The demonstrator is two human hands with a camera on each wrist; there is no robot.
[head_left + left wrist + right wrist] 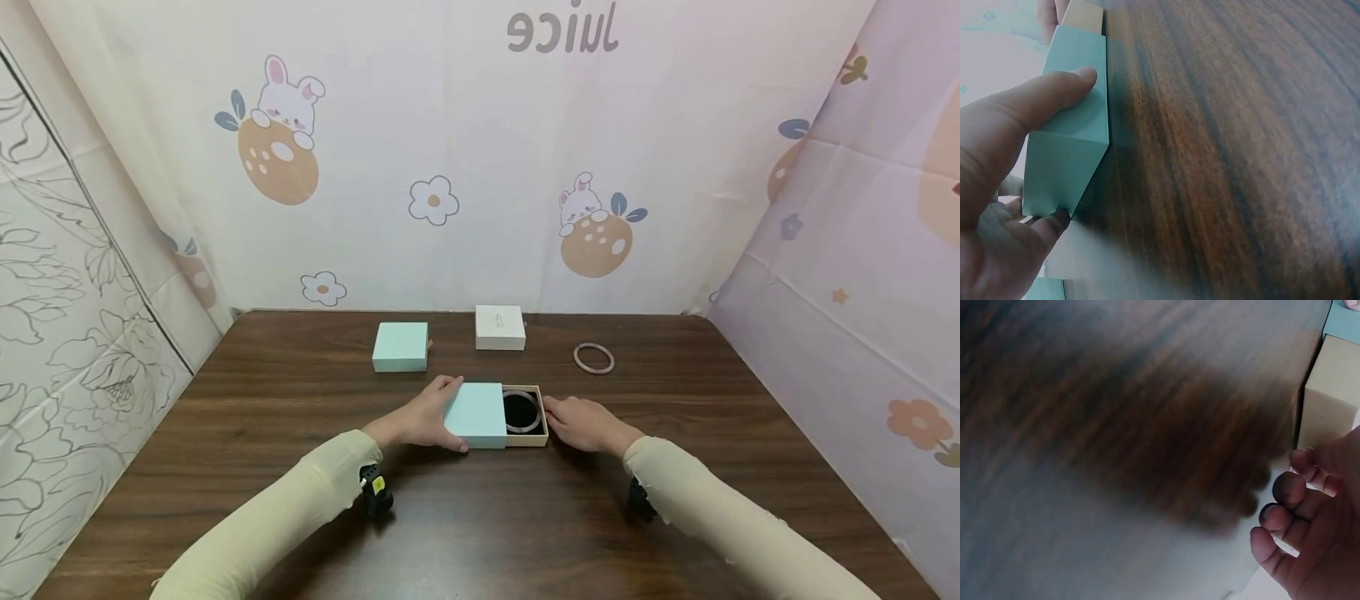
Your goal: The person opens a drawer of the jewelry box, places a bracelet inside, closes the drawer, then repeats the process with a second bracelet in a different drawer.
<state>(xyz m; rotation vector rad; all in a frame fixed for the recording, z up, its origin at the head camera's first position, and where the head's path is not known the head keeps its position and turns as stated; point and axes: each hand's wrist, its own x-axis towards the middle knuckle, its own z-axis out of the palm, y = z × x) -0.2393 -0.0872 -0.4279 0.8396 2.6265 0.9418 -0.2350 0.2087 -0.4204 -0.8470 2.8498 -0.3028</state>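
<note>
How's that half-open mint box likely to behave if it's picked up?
The half-open mint box looks stiff, given its flat faces and crisp edges. Low and boxy on the table, it's unlikely to roll. If tilted, its cream tray might slide, since it sticks partly out.

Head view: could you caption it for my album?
Left hand grips mint box; right hand at its tray, ring inside.

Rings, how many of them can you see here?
2. One ring sits in the pulled-out drawer of the front mint box; the second ring lies on the table, right of the white box. More may be hidden inside boxes.
</note>
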